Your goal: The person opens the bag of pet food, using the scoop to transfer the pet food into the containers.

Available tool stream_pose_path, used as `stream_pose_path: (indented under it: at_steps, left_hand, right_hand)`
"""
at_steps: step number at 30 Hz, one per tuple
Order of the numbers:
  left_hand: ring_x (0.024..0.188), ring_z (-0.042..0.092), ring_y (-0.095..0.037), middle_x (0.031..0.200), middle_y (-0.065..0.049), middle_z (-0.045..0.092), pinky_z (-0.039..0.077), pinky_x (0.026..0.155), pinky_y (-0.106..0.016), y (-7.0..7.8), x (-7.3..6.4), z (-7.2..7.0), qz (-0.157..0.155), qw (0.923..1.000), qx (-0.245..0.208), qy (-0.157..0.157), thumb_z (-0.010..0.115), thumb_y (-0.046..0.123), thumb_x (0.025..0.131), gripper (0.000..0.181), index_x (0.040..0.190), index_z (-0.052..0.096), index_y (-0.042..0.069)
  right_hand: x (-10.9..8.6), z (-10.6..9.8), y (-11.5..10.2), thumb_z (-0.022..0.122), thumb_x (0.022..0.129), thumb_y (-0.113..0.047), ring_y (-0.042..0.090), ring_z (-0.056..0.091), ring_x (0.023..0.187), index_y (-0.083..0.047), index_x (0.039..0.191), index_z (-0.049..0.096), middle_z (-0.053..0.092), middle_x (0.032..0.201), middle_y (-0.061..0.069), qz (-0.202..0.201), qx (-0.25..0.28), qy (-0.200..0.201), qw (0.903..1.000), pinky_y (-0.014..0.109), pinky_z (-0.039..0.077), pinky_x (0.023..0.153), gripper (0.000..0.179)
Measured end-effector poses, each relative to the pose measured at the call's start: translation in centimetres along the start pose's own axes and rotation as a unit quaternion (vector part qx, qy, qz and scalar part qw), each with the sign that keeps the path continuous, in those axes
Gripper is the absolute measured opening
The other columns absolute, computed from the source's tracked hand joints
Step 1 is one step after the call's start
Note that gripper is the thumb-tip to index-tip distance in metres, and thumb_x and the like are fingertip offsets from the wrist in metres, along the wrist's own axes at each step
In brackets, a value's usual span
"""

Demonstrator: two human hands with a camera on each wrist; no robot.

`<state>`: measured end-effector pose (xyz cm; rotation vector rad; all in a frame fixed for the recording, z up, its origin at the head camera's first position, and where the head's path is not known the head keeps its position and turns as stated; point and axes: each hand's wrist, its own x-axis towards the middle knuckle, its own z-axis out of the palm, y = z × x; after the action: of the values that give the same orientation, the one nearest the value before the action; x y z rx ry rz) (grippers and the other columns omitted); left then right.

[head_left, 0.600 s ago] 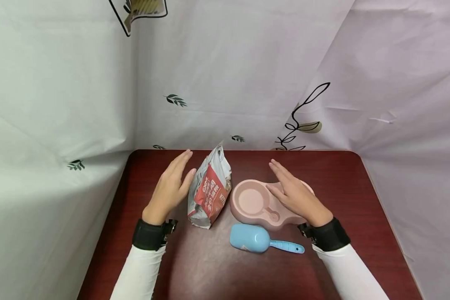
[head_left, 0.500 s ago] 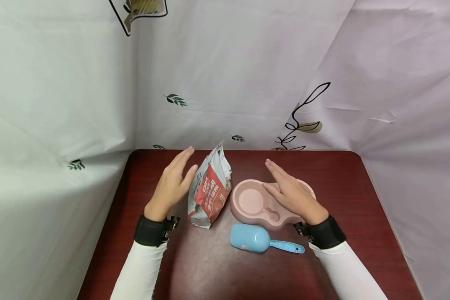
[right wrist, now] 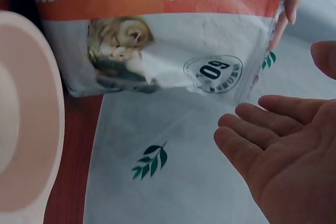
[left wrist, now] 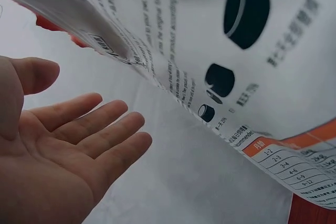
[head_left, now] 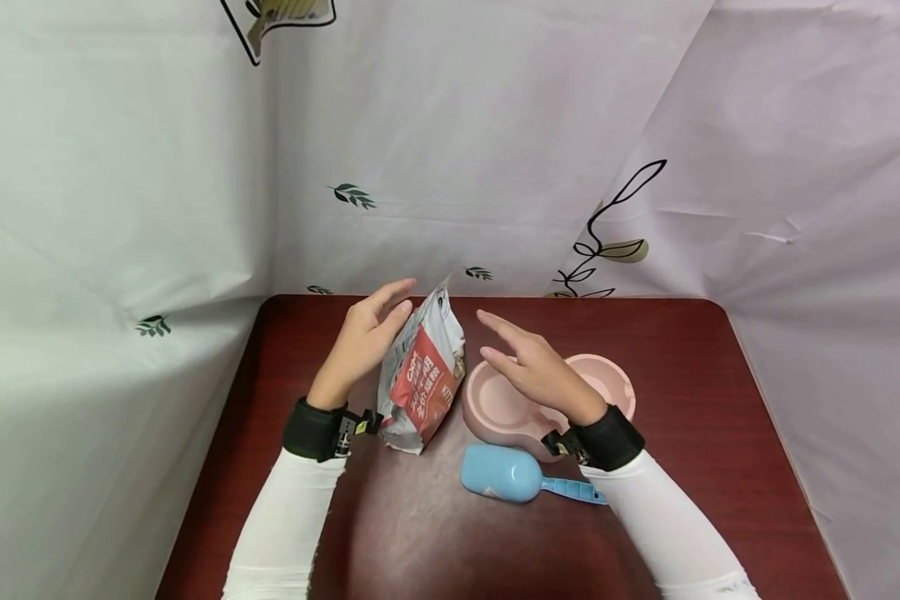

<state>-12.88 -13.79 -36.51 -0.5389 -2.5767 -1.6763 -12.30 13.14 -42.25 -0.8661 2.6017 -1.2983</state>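
Head view: left of the kitten food bag (head_left: pixel 423 379), a person's left hand (head_left: pixel 360 337) is raised near its upper part, fingers extended, thumb apart from them, holding nothing; the left wrist camera shows a gap between palm and bag. A black wristband (head_left: pixel 317 431) and a white sleeve (head_left: pixel 281 533) follow, nearer the wearer than the bag. The bag itself, grey-white with a red-orange panel, sits on the dark red counter (head_left: pixel 720 417), its top edge narrow and creased. Just right of the bag is a pink double bowl (head_left: pixel 487 433). Also right of the bag, but closer to the wearer, lies a blue scoop (head_left: pixel 502 473), its handle pointing away from the bag. Farther right, the right hand (head_left: pixel 543 371) hovers above the bowl, its nearly straight fingers directed toward the bag, thumb wide of them, grasping nothing. Leaf-printed white cloth (head_left: pixel 495 125) hangs behind the bag.
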Motion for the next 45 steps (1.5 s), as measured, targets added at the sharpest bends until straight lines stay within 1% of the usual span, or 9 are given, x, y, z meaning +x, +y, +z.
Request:
stream_pose_path:
  at_steps: [2,9,15,21,26,30,34,40,45]
  left_hand:
    - [0.126,0.051,-0.033,0.139,-0.024,0.054,0.043,0.104,-0.052,-0.2,0.3,0.0,-0.005,0.9999,0.007,-0.008,0.049,0.01,0.102,0.039,0.139,0.049,-0.002]
    - [0.128,0.05,-0.031,0.142,-0.021,0.052,0.042,0.105,-0.051,-3.6,2.1,0.3,-0.026,0.9984,0.026,-0.044,0.05,0.024,0.102,0.043,0.141,0.049,0.004]
    - [0.118,0.058,-0.025,0.137,-0.017,0.058,0.049,0.097,-0.048,-3.6,3.5,0.5,-0.042,0.9938,0.056,-0.086,0.049,0.032,0.102,0.046,0.138,0.053,0.005]
    - [0.112,0.061,-0.025,0.134,-0.017,0.06,0.052,0.093,-0.047,-3.3,4.6,0.8,-0.055,0.9914,0.054,-0.105,0.049,0.031,0.102,0.044,0.136,0.056,0.003]
    - [0.107,0.064,-0.023,0.13,-0.016,0.063,0.055,0.087,-0.044,-3.2,5.1,1.3,-0.059,0.9914,0.07,-0.094,0.053,0.028,0.1,0.041,0.131,0.061,0.001]
    - [0.075,0.067,-0.019,0.12,-0.014,0.069,0.055,0.064,-0.034,-3.2,5.4,1.6,-0.072,0.9914,0.089,-0.064,0.055,0.025,0.097,0.036,0.123,0.067,0.003]
    - [0.052,0.055,-0.016,0.112,-0.013,0.072,0.045,0.052,-0.028,-3.2,5.5,1.7,-0.079,0.9909,0.101,-0.042,0.054,0.021,0.095,0.032,0.116,0.071,0.004]
    - [0.057,0.055,-0.017,0.111,-0.012,0.071,0.046,0.058,-0.029,-3.4,5.7,1.7,-0.087,0.9909,0.091,-0.046,0.052,0.02,0.099,0.031,0.118,0.07,0.003]
    - [0.083,0.067,-0.017,0.111,-0.011,0.071,0.055,0.07,-0.035,-3.5,5.6,1.6,-0.114,0.9913,0.044,-0.049,0.053,0.019,0.1,0.03,0.12,0.069,0.004]
  right_hand:
    - [0.6,0.3,-0.1,0.047,0.102,-0.038,0.021,0.034,0.14,-0.019,0.152,0.034,0.035,0.156,0.007,-0.002,0.005,0.006,1.0,0.05,0.042,0.105,0.055]
    - [2.9,1.2,-0.3,0.048,0.102,-0.035,0.023,0.053,0.124,-0.018,0.147,0.042,0.047,0.145,0.008,0.026,0.056,0.017,0.9979,0.047,0.048,0.099,0.049]
    - [4.9,1.9,-0.6,0.047,0.103,-0.03,0.021,0.055,0.117,-0.009,0.146,0.043,0.053,0.137,0.013,0.035,0.08,0.025,0.9958,0.046,0.049,0.094,0.048]
    - [6.0,2.5,-0.8,0.046,0.103,-0.031,0.021,0.055,0.115,-0.01,0.148,0.041,0.054,0.135,0.013,0.045,0.088,0.03,0.9946,0.046,0.049,0.094,0.049]
    - [6.3,3.0,-0.9,0.046,0.103,-0.03,0.021,0.053,0.118,-0.014,0.148,0.041,0.052,0.139,0.009,0.049,0.099,0.029,0.9935,0.046,0.047,0.098,0.048]
    - [6.4,3.3,-1.1,0.046,0.104,-0.029,0.022,0.05,0.121,-0.016,0.148,0.042,0.049,0.141,0.009,0.053,0.11,0.029,0.9921,0.048,0.046,0.099,0.046]
    - [6.6,3.7,-1.0,0.045,0.104,-0.029,0.023,0.049,0.124,-0.016,0.147,0.044,0.048,0.142,0.009,0.055,0.111,0.037,0.9916,0.049,0.044,0.101,0.045]
    - [6.8,3.9,-1.1,0.047,0.103,-0.027,0.023,0.051,0.118,-0.014,0.143,0.048,0.052,0.139,0.008,0.066,0.119,0.053,0.9894,0.048,0.046,0.097,0.042]
    - [7.1,3.9,-1.3,0.047,0.103,-0.025,0.019,0.056,0.109,-0.013,0.139,0.052,0.056,0.133,0.006,0.083,0.121,0.067,0.9868,0.044,0.051,0.09,0.039]
